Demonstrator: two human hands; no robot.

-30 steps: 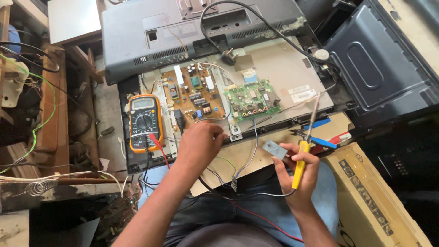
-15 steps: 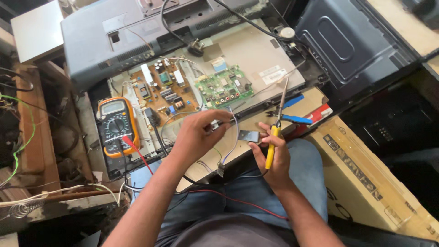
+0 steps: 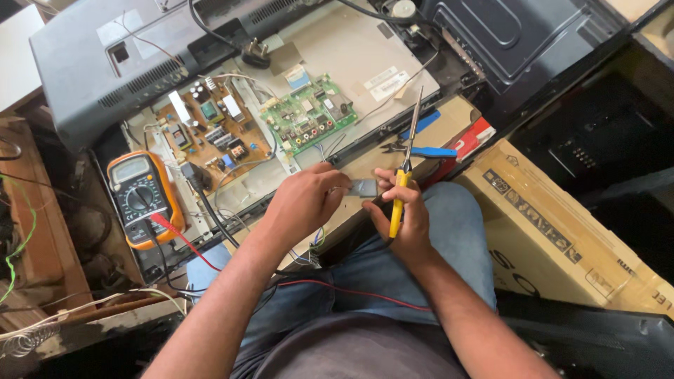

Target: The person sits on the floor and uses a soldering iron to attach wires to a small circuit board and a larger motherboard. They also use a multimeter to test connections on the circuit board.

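My left hand pinches the left edge of a small grey rectangular part with thin wires trailing from it. My right hand grips a yellow-handled screwdriver, shaft pointing up and away, and its fingertips touch the same grey part from the right. Both hands meet over the front edge of an opened flat television, above my lap in blue jeans. A green circuit board and a brown power board lie exposed just beyond the hands.
An orange multimeter with red and black leads sits at the left. Blue-handled pliers lie near a red object on cardboard. A cardboard box stands at the right, a dark back cover at top right, and a wooden bench with wires at the left.
The two hands have come together; the left hand now holds the grey part with the right hand's fingers against it. The view has shifted, so the boards and meter sit differently in frame.
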